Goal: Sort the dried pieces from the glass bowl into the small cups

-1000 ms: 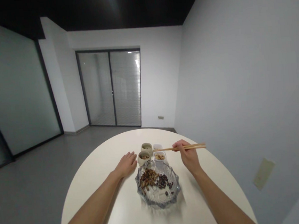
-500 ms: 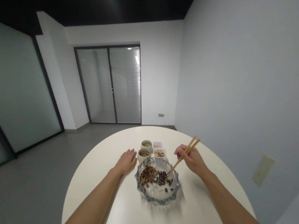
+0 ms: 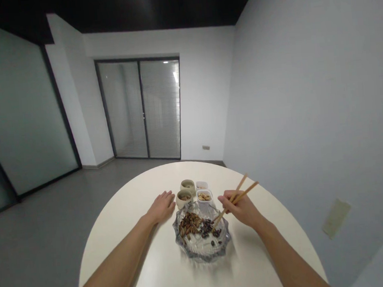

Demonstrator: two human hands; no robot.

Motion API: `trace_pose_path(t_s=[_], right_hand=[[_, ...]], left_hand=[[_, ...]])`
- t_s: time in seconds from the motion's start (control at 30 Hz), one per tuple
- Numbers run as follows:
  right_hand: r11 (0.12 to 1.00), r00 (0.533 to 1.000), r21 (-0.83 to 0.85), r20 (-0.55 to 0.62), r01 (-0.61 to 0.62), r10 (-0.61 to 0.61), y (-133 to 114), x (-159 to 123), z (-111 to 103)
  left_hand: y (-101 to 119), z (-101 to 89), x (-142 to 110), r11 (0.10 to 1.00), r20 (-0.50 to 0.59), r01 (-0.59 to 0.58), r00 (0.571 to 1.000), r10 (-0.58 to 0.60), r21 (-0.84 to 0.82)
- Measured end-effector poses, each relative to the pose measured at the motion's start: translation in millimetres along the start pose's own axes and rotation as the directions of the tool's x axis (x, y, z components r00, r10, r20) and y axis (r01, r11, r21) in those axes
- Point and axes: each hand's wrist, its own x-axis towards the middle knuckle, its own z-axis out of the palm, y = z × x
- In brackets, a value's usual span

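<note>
Since a second ago our right hand point(image 3: 240, 207) has brought the wood-toned chopsticks point(image 3: 246, 192) from beside the small containers down into the glass bowl point(image 3: 200, 247). Clear, ridged and pointed all along its rim, it sits between our forearms, well in from the table's right edge. Its left part carries slim brown, husk-like pieces point(image 3: 189, 224); its right part, glossy dark oval pieces point(image 3: 205, 228), where the stick tips point; we cannot tell whether they pinch any. Our right fingers curl closed round the sticks, whose upper ends splay apart toward the table's right edge. Our left hand point(image 3: 162, 206) lies palm down on the smooth cream table point(image 3: 156, 271), fingers loosely extended, holding nothing, just beside the near cup point(image 3: 180, 204). That cup, rounded and stone-coloured, holds brown bits; the far cup point(image 3: 193, 190) stands behind it, toward the table's curved far edge. To their right, the near white box point(image 3: 205, 202), squarish with soft corners, holds pale lumpy pieces point(image 3: 204, 197), with the far white box point(image 3: 201, 183) behind. Beyond the far edge we see a dark-framed glass door point(image 3: 162, 119) with fine slats.
</note>
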Motion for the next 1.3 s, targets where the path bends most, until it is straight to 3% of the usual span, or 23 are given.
trace_pose_path(t_s=[0.13,0.3,0.43,0.67,0.87,1.3], right_hand=[[0.997,0.998,0.062,-0.042,0.041,-0.039,-5,1,5],[0.989,0.989,0.021,0.037,0.144,-0.145,-15,2,14],[0.996,0.994,0.032,0.064,0.088,-0.09,-11,0,13],[0.994,0.999,0.1,-0.032,0.045,-0.042,-9,-1,8],[0.99,0.992,0.117,0.093,0.076,-0.087,-14,-2,12],[0.992,0.99,0.108,0.119,0.068,-0.081,-14,-2,14]], left_hand=[[0,0.2,0,1.0,0.0,-0.001,1.0,0.001,-0.002],[1,-0.1,0,1.0,0.01,0.012,1.0,-0.012,-0.014],[0,1.5,1,1.0,0.003,0.005,1.0,-0.005,-0.021],[1,0.0,0,1.0,0.001,-0.005,1.0,0.005,-0.016],[3,-4.0,-1,1.0,0.007,-0.001,1.0,0.001,-0.01],[3,-5.3,-1,1.0,0.0,-0.006,1.0,0.006,-0.014]])
